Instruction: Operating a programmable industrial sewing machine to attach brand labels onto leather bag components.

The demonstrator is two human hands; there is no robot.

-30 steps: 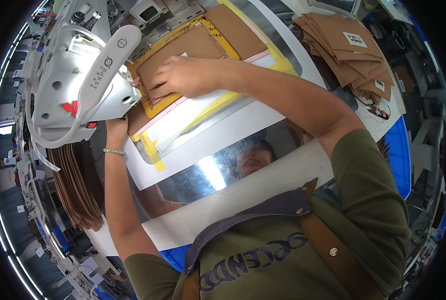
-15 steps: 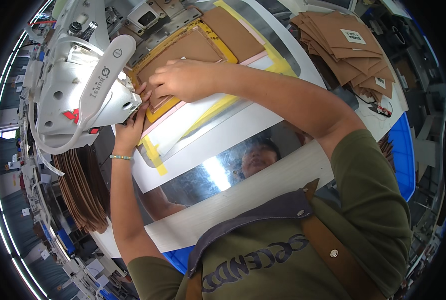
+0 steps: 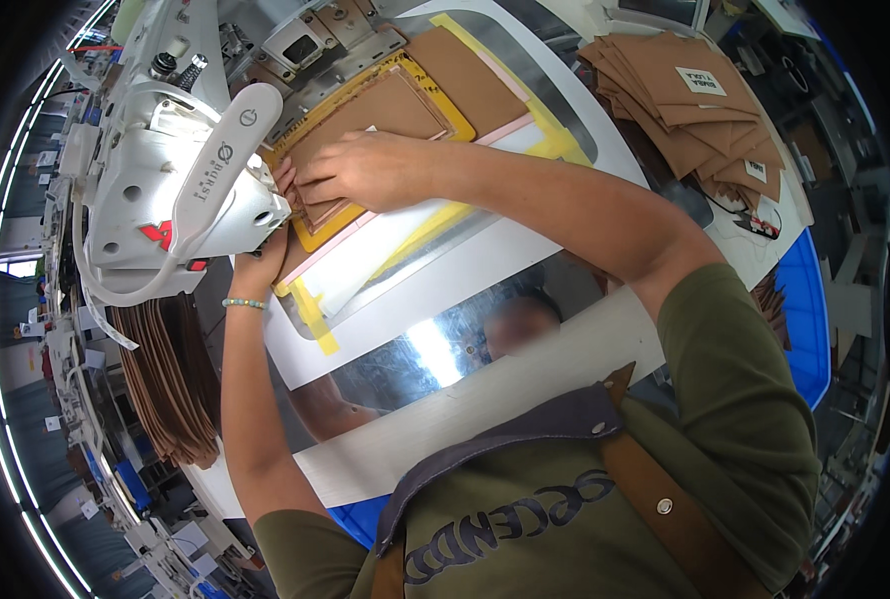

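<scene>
A brown panel (image 3: 390, 105) shows inside a yellow frame (image 3: 461, 127), close beside a white machine (image 3: 130, 220). The panel looks light, thin and bendable, probably best held flat by its edges. The right hand (image 3: 367, 172) rests palm-down, fingers loosely extended, over panel and frame. The machine partly hides the left hand (image 3: 261, 266); its grip cannot be told. Brown pieces (image 3: 680, 85) lie piled at far right.

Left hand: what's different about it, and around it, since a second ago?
The left hand has slid slightly right, toward the yellow frame, and more of it shows past the machine. No visible grab or release. The right hand stays on the brown panel; the brown piles on both sides look unchanged.
</scene>
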